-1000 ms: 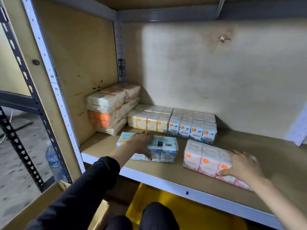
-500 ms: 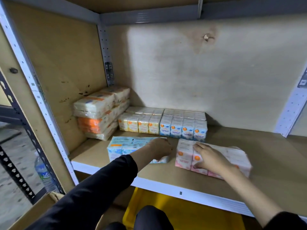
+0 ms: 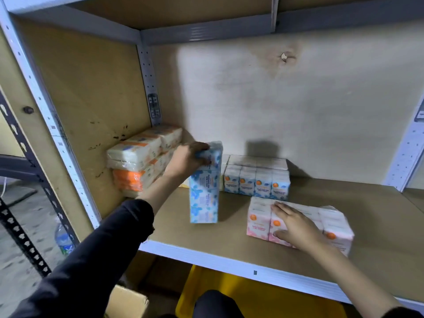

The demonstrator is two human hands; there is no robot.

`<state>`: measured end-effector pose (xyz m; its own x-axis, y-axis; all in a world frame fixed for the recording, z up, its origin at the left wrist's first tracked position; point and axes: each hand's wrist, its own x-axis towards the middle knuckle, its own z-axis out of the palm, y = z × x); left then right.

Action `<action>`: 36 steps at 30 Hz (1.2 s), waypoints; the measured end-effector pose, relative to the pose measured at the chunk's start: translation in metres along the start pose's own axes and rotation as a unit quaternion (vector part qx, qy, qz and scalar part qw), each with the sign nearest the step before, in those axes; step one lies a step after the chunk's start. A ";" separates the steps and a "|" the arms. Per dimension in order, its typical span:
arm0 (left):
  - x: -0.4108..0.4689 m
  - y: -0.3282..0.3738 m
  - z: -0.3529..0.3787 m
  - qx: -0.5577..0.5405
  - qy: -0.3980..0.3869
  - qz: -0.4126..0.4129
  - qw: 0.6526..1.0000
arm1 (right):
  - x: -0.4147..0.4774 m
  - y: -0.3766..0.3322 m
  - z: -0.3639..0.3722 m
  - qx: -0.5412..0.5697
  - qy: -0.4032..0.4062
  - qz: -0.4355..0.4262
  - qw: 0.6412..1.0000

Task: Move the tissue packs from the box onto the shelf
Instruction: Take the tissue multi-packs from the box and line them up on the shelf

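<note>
Shelf (image 3: 378, 226) board, plywood-backed | blue tissue pack (image 3: 204, 196) stood on end, gripped at its top by left hand (image 3: 185, 159) — fingers curled | pink tissue pack (image 3: 335, 223) lain flat, covered by right hand (image 3: 296, 228), fingers straight

Views: one, worn on the person's head.
Position: near side of the shelf (image 3: 358, 203), close, a little above its board.
Facing: forward and down, toward the back panel (image 3: 298, 111) and the far left corner.
Framing: wide; left hand (image 3: 185, 159) and blue tissue pack (image 3: 204, 198) near centre, right hand (image 3: 296, 228) lower right, yellow bin (image 3: 229, 294) and cardboard box (image 3: 128, 301) along the bottom edge.
</note>
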<state>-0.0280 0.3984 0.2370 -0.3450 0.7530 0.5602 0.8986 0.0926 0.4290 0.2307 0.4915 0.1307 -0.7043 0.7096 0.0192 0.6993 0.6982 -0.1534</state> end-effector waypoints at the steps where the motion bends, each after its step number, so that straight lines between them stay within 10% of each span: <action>1: -0.005 -0.005 0.001 -0.037 0.039 -0.030 0.998 | 0.000 0.000 0.001 0.000 0.002 0.001 1.000; 7: -0.032 -0.042 0.009 -0.203 0.151 -0.169 0.953 | -0.002 -0.001 0.002 -0.005 0.003 0.000 1.000; 25: -0.115 -0.134 0.023 -0.136 0.044 -0.362 0.921 | -0.005 -0.002 0.002 0.014 0.006 0.005 1.000; 30: -0.117 -0.137 0.024 0.027 0.038 -0.227 0.973 | -0.010 0.004 -0.007 0.025 0.061 -0.010 0.998; 36: -0.091 -0.088 0.048 0.148 -0.167 -0.013 0.975 | -0.002 0.010 -0.016 0.010 -0.004 0.012 1.000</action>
<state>-0.0628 0.3533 0.1146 -0.3052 0.9138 0.2680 0.9467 0.2607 0.1892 0.2413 0.4985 0.1446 -0.6885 0.7252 0.0074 0.7134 0.6791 -0.1731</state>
